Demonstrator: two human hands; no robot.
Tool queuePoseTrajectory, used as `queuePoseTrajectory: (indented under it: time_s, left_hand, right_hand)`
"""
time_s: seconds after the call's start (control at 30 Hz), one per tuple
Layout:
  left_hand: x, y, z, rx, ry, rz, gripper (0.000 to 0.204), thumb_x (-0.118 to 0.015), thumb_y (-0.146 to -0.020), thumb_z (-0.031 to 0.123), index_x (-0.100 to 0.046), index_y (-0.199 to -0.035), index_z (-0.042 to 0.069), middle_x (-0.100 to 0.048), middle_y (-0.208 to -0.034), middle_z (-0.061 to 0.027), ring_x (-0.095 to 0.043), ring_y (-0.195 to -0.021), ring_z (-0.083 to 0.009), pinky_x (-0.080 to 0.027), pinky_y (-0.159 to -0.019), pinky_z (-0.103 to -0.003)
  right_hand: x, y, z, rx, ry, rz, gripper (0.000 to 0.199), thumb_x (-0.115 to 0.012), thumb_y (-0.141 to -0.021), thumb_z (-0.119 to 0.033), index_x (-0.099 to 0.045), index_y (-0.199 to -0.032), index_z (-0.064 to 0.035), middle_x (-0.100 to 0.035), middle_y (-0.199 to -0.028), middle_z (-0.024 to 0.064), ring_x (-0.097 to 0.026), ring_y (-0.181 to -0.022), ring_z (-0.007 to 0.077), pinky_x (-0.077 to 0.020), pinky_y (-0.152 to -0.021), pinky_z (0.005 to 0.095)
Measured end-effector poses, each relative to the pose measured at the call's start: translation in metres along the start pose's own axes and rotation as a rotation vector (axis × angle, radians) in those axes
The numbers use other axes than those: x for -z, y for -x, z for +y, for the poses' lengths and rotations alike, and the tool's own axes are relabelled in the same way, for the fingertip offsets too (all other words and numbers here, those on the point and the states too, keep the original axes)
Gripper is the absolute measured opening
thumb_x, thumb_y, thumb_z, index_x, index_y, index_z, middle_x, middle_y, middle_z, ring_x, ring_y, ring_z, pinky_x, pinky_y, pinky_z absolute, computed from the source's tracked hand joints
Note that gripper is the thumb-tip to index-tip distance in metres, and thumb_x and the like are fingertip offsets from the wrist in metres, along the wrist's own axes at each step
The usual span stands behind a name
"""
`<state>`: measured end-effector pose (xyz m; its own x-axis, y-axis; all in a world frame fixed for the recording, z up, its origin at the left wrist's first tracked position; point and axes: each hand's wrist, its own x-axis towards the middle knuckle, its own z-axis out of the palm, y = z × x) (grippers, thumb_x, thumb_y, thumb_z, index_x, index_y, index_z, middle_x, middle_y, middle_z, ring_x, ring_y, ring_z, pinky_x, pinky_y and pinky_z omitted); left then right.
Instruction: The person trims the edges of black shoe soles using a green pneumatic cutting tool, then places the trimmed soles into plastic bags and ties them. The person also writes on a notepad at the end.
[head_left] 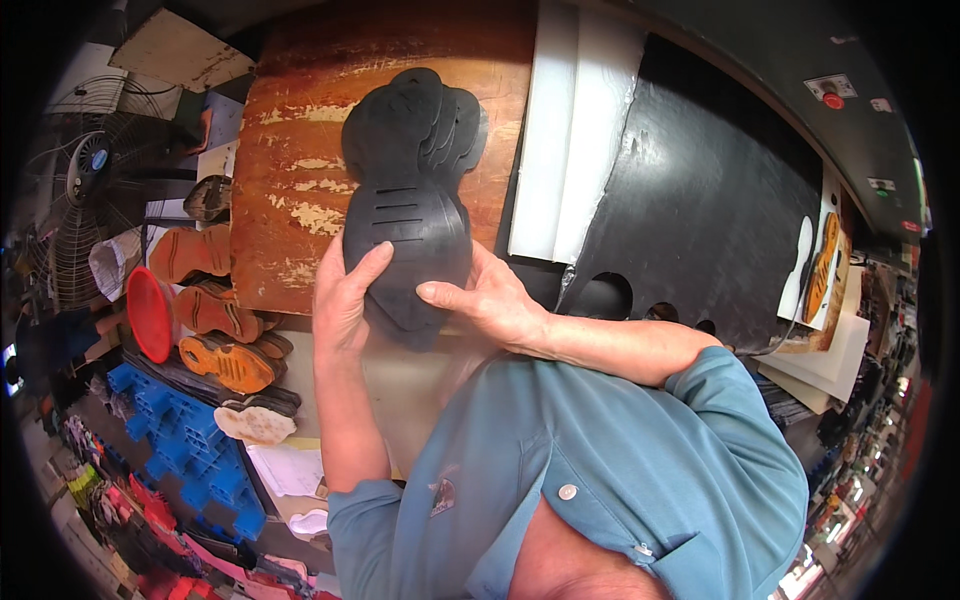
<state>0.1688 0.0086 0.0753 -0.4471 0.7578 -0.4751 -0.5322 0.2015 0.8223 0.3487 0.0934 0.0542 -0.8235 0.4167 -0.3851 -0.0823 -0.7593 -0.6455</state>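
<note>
A stack of black shoe-sole-shaped sheets point(400, 200) lies before me over the worn wooden board, its layers fanned out at the far right end. Several short slits cross the top sheet near its middle. My left hand point(345, 290) grips the near left edge, thumb on top. On the near right side, my right hand point(495, 300) closes round the stack in the same way, its thumb pressing the upper face. The fingers under the stack are hidden. The near tip of the stack reaches past the board's front edge.
The wooden board point(290, 160) has peeling paint. Right of it are white sheets point(575, 130) and a large black sheet point(710, 190) with cut-out holes. Brown sole pieces point(215, 310), a red round dish point(149, 315), blue plastic pieces point(190, 440) and a fan point(90, 165) are at left.
</note>
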Motion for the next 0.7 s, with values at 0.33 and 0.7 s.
queuePoseTrajectory:
  time_s: [0.33,0.7]
  left_hand:
    - [-0.007,0.048,0.051,-0.578,-0.884,0.068,0.061,-0.075,-0.089,-0.004,-0.056,-0.147,0.0,-0.071,-0.133,-0.0173,-0.069,-0.12,-0.0214,-0.053,-0.105,-0.037]
    - [0.022,0.009,0.016,-0.702,-1.225,0.112,0.065,-0.079,-0.088,0.001,-0.053,-0.147,0.004,-0.069,-0.132,-0.0231,-0.068,-0.116,-0.0438,-0.055,-0.1,-0.048]
  right_hand:
    - [0.013,0.02,-0.077,-0.178,1.061,-0.249,0.06,-0.082,-0.095,-0.028,-0.058,-0.139,0.0029,-0.075,-0.11,0.0166,-0.075,-0.093,0.0268,-0.0603,-0.087,0.0386]
    - [0.057,-0.094,-0.143,0.969,1.865,-0.257,0.118,-0.096,-0.07,-0.04,-0.034,-0.166,-0.0127,-0.035,-0.165,0.025,-0.034,-0.153,0.0485,-0.0349,-0.127,0.0581]
